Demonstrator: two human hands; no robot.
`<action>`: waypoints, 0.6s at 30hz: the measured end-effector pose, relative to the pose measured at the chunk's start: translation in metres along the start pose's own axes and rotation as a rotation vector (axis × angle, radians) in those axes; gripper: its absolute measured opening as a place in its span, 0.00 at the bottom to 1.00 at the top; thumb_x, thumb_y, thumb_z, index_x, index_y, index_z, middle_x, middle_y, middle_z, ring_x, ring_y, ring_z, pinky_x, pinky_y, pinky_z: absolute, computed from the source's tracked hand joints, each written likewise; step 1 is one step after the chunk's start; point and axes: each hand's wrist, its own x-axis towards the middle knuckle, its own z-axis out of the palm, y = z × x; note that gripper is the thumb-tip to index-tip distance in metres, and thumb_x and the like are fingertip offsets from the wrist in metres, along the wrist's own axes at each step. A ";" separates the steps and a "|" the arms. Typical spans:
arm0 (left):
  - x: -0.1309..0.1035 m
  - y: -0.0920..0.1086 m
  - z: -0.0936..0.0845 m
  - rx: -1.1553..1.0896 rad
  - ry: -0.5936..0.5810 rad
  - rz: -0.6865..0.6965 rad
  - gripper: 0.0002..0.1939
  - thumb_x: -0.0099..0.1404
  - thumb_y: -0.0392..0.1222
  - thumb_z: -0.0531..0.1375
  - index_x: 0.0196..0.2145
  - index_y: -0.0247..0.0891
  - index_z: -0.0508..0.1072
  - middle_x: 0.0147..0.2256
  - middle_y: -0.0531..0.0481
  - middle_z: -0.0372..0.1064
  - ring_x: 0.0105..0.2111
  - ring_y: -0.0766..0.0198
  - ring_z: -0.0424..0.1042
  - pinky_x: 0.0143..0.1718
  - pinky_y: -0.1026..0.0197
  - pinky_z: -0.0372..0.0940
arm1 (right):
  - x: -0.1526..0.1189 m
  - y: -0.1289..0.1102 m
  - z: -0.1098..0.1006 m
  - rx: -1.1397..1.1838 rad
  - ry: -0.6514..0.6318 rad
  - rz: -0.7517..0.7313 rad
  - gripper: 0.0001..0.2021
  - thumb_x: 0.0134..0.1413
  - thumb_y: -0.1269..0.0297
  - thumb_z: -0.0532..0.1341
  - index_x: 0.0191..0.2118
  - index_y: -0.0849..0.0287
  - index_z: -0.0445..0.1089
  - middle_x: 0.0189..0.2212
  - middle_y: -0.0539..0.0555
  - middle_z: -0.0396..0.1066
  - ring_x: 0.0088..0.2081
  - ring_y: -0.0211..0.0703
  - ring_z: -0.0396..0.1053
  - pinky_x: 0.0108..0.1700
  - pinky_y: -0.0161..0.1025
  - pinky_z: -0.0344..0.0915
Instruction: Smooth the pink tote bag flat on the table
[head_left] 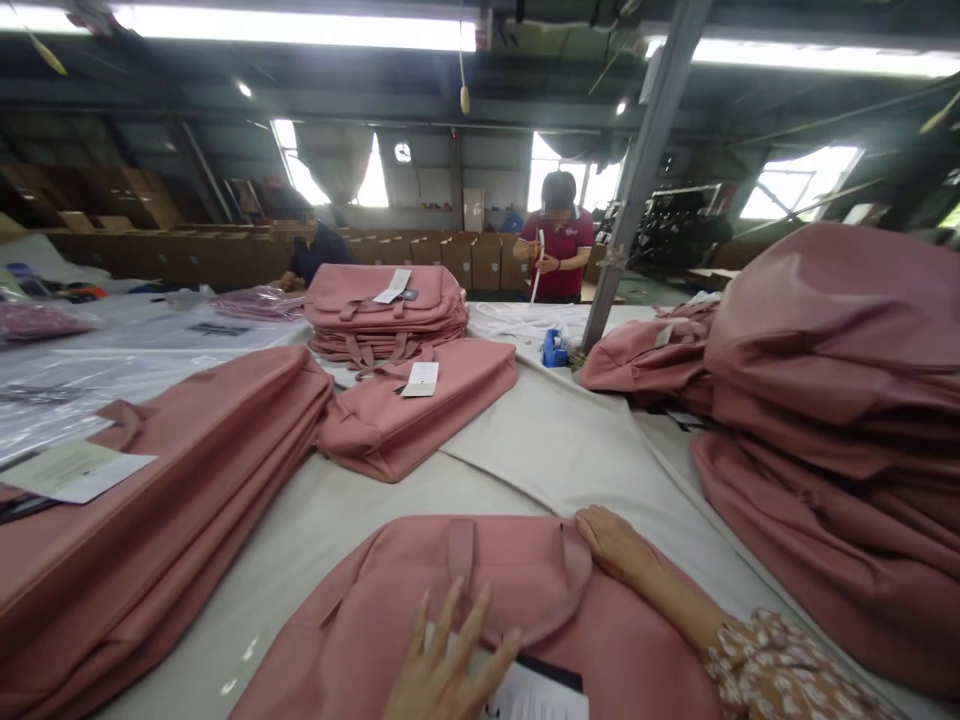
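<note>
A pink bag (345, 620) lies flat on the table right in front of me, its strap handle (577, 580) looping down over its front. My left hand (450, 660) rests on the bag with fingers spread, partly over a white tag (544, 695) with a black piece behind it. At the bag's upper right edge, beside the handle's end, my right hand (611, 540) has its fingers held together and bent over the edge. The bag's lower part runs out of view.
Stacked pink bags stand at left (187, 480), at centre (382, 310) and in a tall pile at right (832, 350). A blue tape dispenser (555, 348) sits by a metal post (637, 170). Across the white-covered table (562, 440), a person in dark red (559, 250) handles a white strip; another person (319, 250) is partly hidden.
</note>
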 end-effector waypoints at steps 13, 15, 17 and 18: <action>-0.036 -0.013 -0.011 -0.027 0.027 -0.282 0.32 0.66 0.55 0.53 0.64 0.48 0.47 0.66 0.44 0.42 0.65 0.39 0.46 0.60 0.28 0.49 | -0.159 -0.041 -0.122 -0.035 0.117 0.403 0.27 0.67 0.50 0.40 0.67 0.51 0.48 0.66 0.57 0.50 0.67 0.57 0.45 0.63 0.68 0.48; -0.049 -0.030 -0.019 0.159 0.108 -0.520 0.32 0.65 0.55 0.53 0.64 0.47 0.51 0.67 0.44 0.40 0.66 0.37 0.39 0.62 0.28 0.39 | -0.186 -0.046 -0.099 -0.140 0.050 0.484 0.28 0.64 0.48 0.43 0.66 0.47 0.51 0.66 0.57 0.51 0.66 0.63 0.45 0.60 0.73 0.47; -0.064 -0.045 -0.014 0.255 0.068 -0.693 0.32 0.64 0.55 0.53 0.64 0.49 0.50 0.68 0.46 0.41 0.67 0.35 0.35 0.62 0.27 0.33 | -0.204 -0.045 -0.063 -0.203 0.012 0.595 0.29 0.58 0.45 0.49 0.63 0.46 0.58 0.65 0.57 0.54 0.65 0.69 0.49 0.56 0.77 0.51; -0.072 -0.050 -0.007 0.244 0.011 -0.753 0.33 0.64 0.56 0.52 0.64 0.50 0.49 0.68 0.48 0.41 0.67 0.35 0.35 0.62 0.27 0.33 | -0.211 -0.043 -0.043 -0.204 0.017 0.639 0.31 0.54 0.43 0.51 0.62 0.47 0.60 0.64 0.58 0.55 0.64 0.71 0.51 0.53 0.78 0.55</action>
